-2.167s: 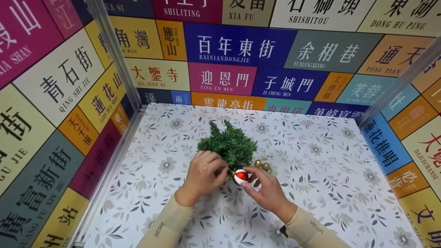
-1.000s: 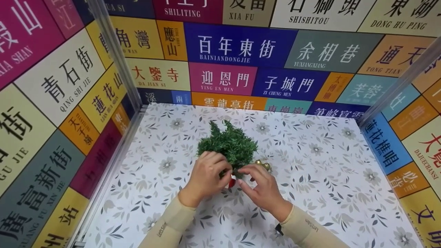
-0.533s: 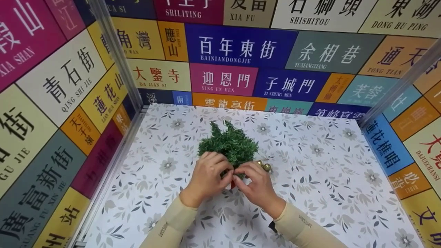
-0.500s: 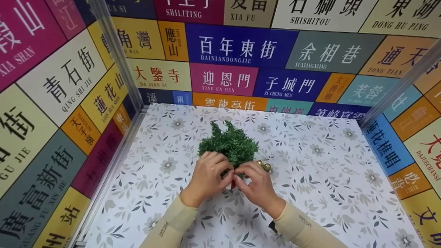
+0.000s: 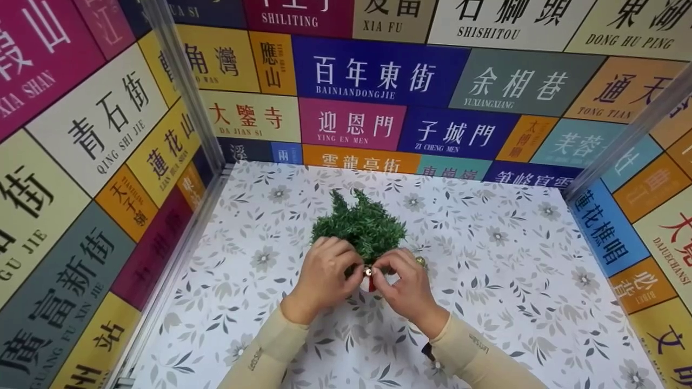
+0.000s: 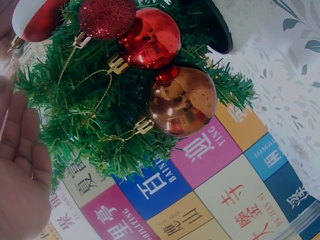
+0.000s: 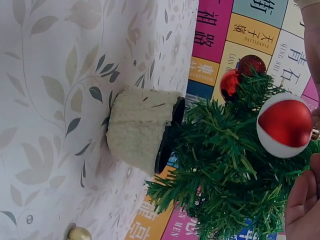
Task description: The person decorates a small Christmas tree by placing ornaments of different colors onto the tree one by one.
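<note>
red-and-white bauble [image 7: 285,125] at the little tree's [image 5: 361,227] near edge, mid-table [image 5: 486,302] | left hand [image 5: 324,275] and right hand [image 5: 403,283] both pinching its gold cap | cord could miss the twig, bauble drops | tug might tip the tree onto the loose gold balls [image 5: 419,261]

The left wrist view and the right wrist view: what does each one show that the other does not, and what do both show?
Only the left wrist view shows the copper-coloured ball, the glittery red ball and the thin gold hanging strings.

Only the right wrist view shows the tree's pale fabric-covered base and a small gold ball lying on the flowered table.

Both show the small green tree, the red and white ball among its branches, a shiny red ball and the colourful sign wall.
</note>
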`<action>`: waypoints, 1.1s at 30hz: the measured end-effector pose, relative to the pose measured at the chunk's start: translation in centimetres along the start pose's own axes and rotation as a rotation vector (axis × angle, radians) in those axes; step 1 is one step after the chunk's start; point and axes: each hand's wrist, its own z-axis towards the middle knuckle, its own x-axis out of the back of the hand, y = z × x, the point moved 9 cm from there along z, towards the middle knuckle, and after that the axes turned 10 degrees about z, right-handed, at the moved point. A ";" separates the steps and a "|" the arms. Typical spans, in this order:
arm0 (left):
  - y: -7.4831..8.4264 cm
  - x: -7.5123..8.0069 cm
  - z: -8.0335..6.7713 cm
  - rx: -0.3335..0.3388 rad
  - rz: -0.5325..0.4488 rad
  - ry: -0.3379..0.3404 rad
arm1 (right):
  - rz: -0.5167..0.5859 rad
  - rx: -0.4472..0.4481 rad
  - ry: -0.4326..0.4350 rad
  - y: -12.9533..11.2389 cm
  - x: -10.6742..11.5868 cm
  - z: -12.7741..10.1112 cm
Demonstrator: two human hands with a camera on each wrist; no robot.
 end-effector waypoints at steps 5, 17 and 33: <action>-0.1 -0.1 0.0 0.006 0.028 -0.005 | -0.054 0.025 0.012 -0.2 0.3 0.4; -0.7 0.4 0.3 0.054 0.072 0.100 | -0.117 0.011 0.058 0.5 0.5 1.4; -1.3 0.1 0.4 0.127 0.091 0.125 | -0.180 0.005 0.097 0.9 0.6 2.1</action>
